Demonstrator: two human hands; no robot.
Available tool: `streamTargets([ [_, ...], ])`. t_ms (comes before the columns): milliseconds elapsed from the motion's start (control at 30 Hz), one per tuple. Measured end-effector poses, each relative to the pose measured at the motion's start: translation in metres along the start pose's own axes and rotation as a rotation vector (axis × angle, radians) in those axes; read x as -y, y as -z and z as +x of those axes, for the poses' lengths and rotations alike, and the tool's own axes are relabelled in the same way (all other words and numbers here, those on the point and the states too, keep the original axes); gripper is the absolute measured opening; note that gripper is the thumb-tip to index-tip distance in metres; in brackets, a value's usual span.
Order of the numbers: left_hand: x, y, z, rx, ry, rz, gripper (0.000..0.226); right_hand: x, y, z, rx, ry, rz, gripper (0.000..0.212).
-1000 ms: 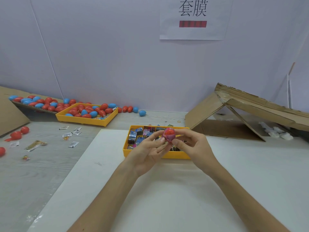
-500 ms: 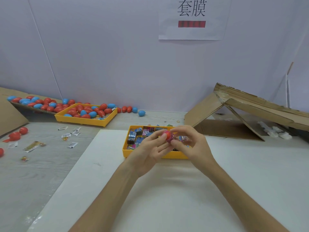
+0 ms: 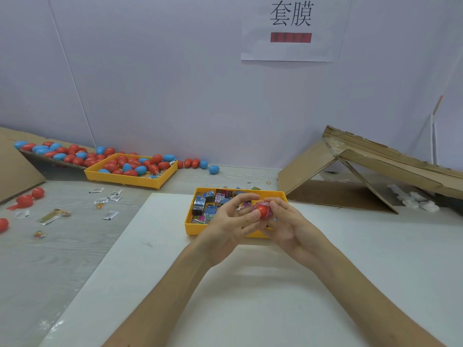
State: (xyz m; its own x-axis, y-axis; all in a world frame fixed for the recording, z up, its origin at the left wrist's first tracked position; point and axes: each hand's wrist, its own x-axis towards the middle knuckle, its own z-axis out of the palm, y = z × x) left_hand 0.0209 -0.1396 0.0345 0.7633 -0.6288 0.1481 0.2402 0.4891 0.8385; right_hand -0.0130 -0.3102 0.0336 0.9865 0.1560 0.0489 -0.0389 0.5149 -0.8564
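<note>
Both hands meet above the right end of the near yellow tray (image 3: 193, 229), with a red egg (image 3: 262, 211) held between them, off the tabletop (image 3: 62, 249) and just over the tray's small wrapped packets (image 3: 203, 207); the left hand (image 3: 229, 222) pinches the egg's left side, its fingers (image 3: 246, 197) arched and slightly spread above the thumb; the right hand (image 3: 288, 227) grips it from the right, its fingers (image 3: 275, 206) curled close round the egg, where a bit of pinkish wrap shows; the tray sits at the far edge of a white board (image 3: 175, 276); farther left a second yellow tray (image 3: 120, 180) holds red and blue eggs, with loose sachets (image 3: 107, 201) scattered near it; folded cardboard (image 3: 363, 169) leans at the right; a paper sign (image 3: 290, 28) hangs on the wall.
</note>
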Motion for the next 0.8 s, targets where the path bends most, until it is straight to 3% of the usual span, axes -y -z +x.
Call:
streamTargets([
  [400,-0.0021,-0.0007,-0.0010,0.022,-0.014,-0.014,0.045,0.0011,-0.0013,0.0008,-0.024,0.042,0.030,0.022],
  [567,0.0009,0.0009,0.0014,-0.007,-0.062,0.010,0.035,0.0008,-0.0035,0.0011,-0.041,0.115,-0.111,0.044],
  [800,0.0038,0.0024,0.0022,0.031,-0.059,0.084,0.035,0.0014,0.0005,0.0006,-0.017,0.147,-0.099,0.017],
])
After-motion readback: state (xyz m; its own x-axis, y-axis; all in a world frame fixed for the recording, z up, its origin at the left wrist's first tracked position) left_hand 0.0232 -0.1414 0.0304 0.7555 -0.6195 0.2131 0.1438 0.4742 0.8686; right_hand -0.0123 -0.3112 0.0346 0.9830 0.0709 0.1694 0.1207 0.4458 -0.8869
